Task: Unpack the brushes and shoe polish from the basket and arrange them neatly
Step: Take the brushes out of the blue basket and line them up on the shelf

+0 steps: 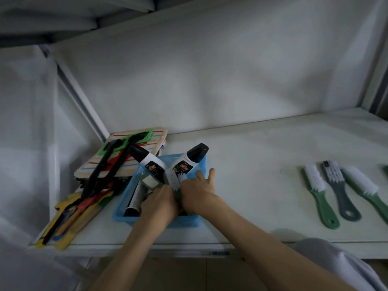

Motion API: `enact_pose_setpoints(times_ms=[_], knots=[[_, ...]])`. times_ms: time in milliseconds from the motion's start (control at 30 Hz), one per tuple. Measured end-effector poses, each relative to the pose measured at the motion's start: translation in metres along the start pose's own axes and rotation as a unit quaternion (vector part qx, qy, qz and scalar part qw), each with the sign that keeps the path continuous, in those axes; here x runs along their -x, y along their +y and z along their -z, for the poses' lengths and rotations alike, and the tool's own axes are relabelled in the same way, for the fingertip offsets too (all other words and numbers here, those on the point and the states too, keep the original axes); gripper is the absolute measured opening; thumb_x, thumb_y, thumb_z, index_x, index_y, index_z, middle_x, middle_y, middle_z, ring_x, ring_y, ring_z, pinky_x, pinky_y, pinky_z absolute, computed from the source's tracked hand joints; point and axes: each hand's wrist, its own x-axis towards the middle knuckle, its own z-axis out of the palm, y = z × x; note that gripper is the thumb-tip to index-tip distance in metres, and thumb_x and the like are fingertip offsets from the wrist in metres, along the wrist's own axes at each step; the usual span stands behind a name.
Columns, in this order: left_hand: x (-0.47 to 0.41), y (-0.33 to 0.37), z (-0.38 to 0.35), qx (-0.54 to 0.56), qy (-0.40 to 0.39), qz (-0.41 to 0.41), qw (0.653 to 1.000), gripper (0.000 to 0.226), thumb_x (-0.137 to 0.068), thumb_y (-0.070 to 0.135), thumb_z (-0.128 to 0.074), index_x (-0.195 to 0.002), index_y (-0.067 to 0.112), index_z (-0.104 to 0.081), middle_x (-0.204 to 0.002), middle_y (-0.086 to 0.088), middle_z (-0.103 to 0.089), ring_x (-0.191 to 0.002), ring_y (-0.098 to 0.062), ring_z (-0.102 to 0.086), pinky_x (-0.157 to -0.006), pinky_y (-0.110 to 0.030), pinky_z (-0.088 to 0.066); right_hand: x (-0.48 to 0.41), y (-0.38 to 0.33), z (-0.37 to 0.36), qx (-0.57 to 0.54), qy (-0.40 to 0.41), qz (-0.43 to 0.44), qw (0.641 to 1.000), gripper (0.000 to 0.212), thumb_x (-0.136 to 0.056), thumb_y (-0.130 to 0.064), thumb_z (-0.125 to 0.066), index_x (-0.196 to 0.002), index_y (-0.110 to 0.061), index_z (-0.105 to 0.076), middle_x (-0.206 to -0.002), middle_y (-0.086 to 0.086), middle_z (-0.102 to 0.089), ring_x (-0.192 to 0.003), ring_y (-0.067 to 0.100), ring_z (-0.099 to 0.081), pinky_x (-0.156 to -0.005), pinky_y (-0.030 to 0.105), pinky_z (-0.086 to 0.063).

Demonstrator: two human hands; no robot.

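A blue basket (190, 223) stands on the white shelf near its front edge. Two black-capped shoe polish bottles (196, 156) (147, 159) lean against its far rim, and another tube (135, 198) lies inside. A brush with white bristles (175, 179) stands up in the basket between my hands. My right hand (198, 192) has its lower fingers curled at the brush's handle, with thumb and forefinger sticking out. My left hand (160, 203) is pressed against it, fingers bent down into the basket; what they hold is hidden. Three brushes (319, 194) (338, 191) (366, 191) lie side by side at the right.
A striped pad with green and black tools on top (126, 156) sits left of the basket, with yellow and red long-handled items (69, 219) in front of it. Another brush tip (386, 170) shows at the right border. The shelf's back wall is behind, and its front edge (189, 246) is below my arms.
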Motion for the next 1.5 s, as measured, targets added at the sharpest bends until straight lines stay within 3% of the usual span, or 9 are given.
enact_pose_setpoints(times_ms=[233,400,667,867,1033,1133,1300,1400,1500], knots=[[-0.002,0.002,0.008,0.011,-0.047,0.022,0.999,0.038,-0.087,0.029,-0.064,-0.120,0.010,-0.061,-0.121,-0.012,-0.065,-0.107,-0.029,-0.062,-0.081,-0.032,-0.049,0.001,-0.001,-0.002,-0.038,0.036,-0.009,0.999,0.029,-0.088,-0.024,-0.053,-0.116,-0.017,-0.057,-0.123,0.005,-0.058,-0.127,0.027,-0.035,-0.111,0.054,-0.012],[-0.008,-0.008,0.008,0.082,-0.077,0.025,0.993,0.024,-0.083,0.023,-0.065,-0.107,0.019,-0.064,-0.114,-0.004,-0.067,-0.100,-0.024,-0.061,-0.089,-0.035,-0.050,0.002,0.000,-0.004,-0.163,0.088,-0.007,0.983,0.020,-0.088,-0.021,-0.051,-0.105,-0.015,-0.060,-0.113,0.007,-0.063,-0.118,0.028,-0.041,-0.101,0.043,-0.028],[0.012,0.007,0.042,0.189,-0.030,0.049,0.980,0.018,-0.096,0.015,-0.046,-0.090,0.012,-0.063,-0.062,-0.009,-0.057,-0.042,-0.015,-0.048,-0.040,-0.019,-0.032,0.016,0.019,0.023,-0.436,0.086,-0.059,0.894,0.026,-0.082,-0.024,-0.059,-0.063,-0.016,-0.042,-0.083,0.008,-0.056,-0.085,0.031,-0.053,-0.092,0.039,-0.037],[0.025,0.016,0.061,0.144,-0.004,0.079,0.986,0.027,-0.087,0.004,-0.051,-0.062,-0.001,-0.060,-0.041,-0.011,-0.057,-0.036,-0.020,-0.047,-0.044,-0.020,-0.036,0.039,0.074,0.037,-0.534,0.111,-0.116,0.830,0.033,-0.077,-0.028,-0.064,-0.063,0.002,-0.063,-0.053,0.005,-0.047,-0.051,0.019,-0.042,-0.052,0.027,-0.039],[0.028,0.043,0.069,0.265,0.070,-0.004,0.962,0.026,-0.097,0.019,-0.053,-0.082,0.003,-0.067,-0.059,-0.010,-0.066,-0.046,-0.017,-0.055,-0.052,-0.026,-0.044,0.068,0.133,0.042,-0.520,0.157,-0.170,0.822,0.042,-0.080,-0.016,-0.066,-0.047,-0.011,-0.040,-0.048,0.001,-0.031,-0.046,0.017,-0.027,-0.046,0.026,-0.024],[0.038,0.080,0.055,0.368,0.009,-0.091,0.925,0.031,-0.100,0.022,-0.051,-0.079,0.004,-0.065,-0.050,-0.006,-0.064,-0.042,-0.016,-0.052,-0.051,-0.027,-0.043,0.082,0.166,0.033,-0.479,0.149,-0.237,0.832,0.034,-0.080,-0.013,-0.065,-0.053,-0.008,-0.045,-0.052,0.005,-0.039,-0.047,0.019,-0.035,-0.049,0.027,-0.028],[0.051,0.149,-0.003,0.326,-0.158,-0.103,0.927,0.026,-0.101,0.017,-0.049,-0.084,0.001,-0.061,-0.056,-0.008,-0.062,-0.037,-0.010,-0.053,-0.040,-0.021,-0.041,0.107,0.194,0.008,-0.443,0.099,-0.313,0.834,0.023,-0.084,-0.010,-0.057,-0.065,0.003,-0.054,-0.050,0.013,-0.052,-0.036,0.020,-0.046,-0.046,0.028,-0.041],[0.045,0.169,-0.030,0.324,-0.218,-0.068,0.918,0.019,-0.098,0.004,-0.044,-0.092,0.000,-0.061,-0.066,-0.010,-0.056,-0.043,-0.015,-0.052,-0.033,-0.019,-0.039,0.111,0.196,-0.001,-0.400,0.091,-0.321,0.854,0.021,-0.086,-0.018,-0.058,-0.088,0.003,-0.060,-0.073,0.017,-0.064,-0.057,0.026,-0.061,-0.056,0.033,-0.055],[0.029,0.171,-0.044,0.307,-0.203,-0.062,0.928,0.023,-0.093,0.007,-0.049,-0.107,-0.003,-0.064,-0.076,-0.013,-0.062,-0.035,-0.014,-0.055,-0.036,-0.017,-0.042,0.112,0.192,0.001,-0.347,0.092,-0.318,0.877,0.016,-0.087,-0.016,-0.059,-0.075,-0.007,-0.053,-0.083,0.015,-0.063,-0.073,0.029,-0.062,-0.062,0.034,-0.054]])
